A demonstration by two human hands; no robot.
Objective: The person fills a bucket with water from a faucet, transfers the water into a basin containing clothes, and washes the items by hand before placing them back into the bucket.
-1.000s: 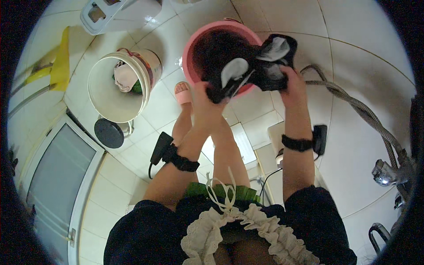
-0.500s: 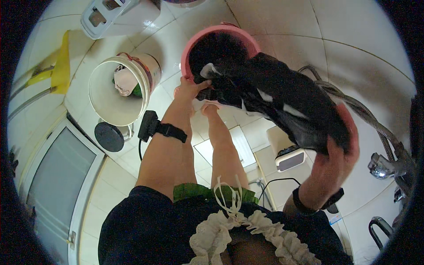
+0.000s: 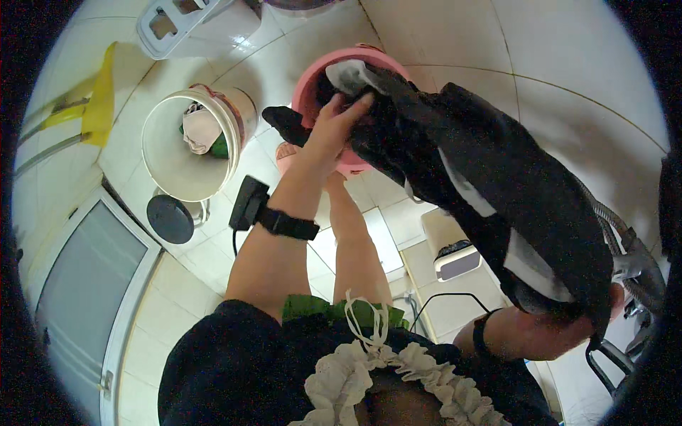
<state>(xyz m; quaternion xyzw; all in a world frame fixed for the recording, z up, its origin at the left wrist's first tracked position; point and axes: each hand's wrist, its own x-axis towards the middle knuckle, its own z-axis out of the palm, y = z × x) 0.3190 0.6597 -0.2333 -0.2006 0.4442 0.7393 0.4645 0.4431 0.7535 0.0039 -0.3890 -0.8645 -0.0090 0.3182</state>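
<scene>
A black garment with white patches (image 3: 490,163) stretches from a pink bucket (image 3: 305,82) out to the right, its near-left end hanging in and over the bucket. My left hand (image 3: 334,128) is closed on the dark cloth above the bucket, fingers partly lost among the folds. Close by its wrist, a dark end of cloth pokes out past the bucket's left rim. Far to the right, my right hand (image 3: 568,332) holds up the other end of the garment, which hides most of its fingers.
A white bucket (image 3: 153,160) with pale and green cloth inside stands at left, beside a black-seated stool (image 3: 170,219). Metal hose and tap fittings (image 3: 632,266) line the right wall. A small bin (image 3: 457,265) sits below the garment, and a glass-panelled door (image 3: 92,298) is at lower left.
My right hand has moved right and down, drawing the garment out longer from the bucket. My left hand has shifted up and right over the bucket with the cloth.
</scene>
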